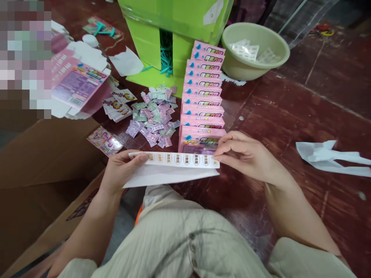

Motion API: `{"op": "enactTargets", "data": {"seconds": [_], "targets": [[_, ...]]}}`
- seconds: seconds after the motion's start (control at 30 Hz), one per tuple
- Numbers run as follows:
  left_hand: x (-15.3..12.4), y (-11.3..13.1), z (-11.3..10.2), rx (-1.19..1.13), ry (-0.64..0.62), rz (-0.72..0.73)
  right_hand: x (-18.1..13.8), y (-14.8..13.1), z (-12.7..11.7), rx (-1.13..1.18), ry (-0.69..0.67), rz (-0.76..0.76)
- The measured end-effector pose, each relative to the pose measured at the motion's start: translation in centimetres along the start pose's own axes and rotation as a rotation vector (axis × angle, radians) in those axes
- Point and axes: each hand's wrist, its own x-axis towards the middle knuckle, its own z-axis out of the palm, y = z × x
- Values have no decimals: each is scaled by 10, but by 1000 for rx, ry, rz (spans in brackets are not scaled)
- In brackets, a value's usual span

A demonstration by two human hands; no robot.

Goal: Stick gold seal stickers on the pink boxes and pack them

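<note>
A white sheet of stickers with a row of oval labels is stretched between my two hands, its lower part folded back below the row. My left hand grips its left end, thumb on top. At the right end, my right hand pinches the sheet's corner by the last oval label; whether a label is lifted there I cannot tell. Just beyond the sheet stands a row of pink boxes, overlapping one behind another. The nearest box is partly hidden by the sheet.
Small wrapped packets lie heaped left of the boxes, near printed cards and flat pink cartons. Behind stands a green box with teal pieces. A cream basin holds packets. Torn white paper lies right; a cardboard box left.
</note>
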Motion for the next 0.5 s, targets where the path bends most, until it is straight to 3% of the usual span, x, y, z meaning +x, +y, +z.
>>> {"op": "enactTargets", "data": {"seconds": [0.2,0.5], "targets": [[6,-5,1,-26,-11,-29,26,9,8,-3,124,-52],[15,-2,1,54,-94,138,39,33,22,-592,110,-103]]}}
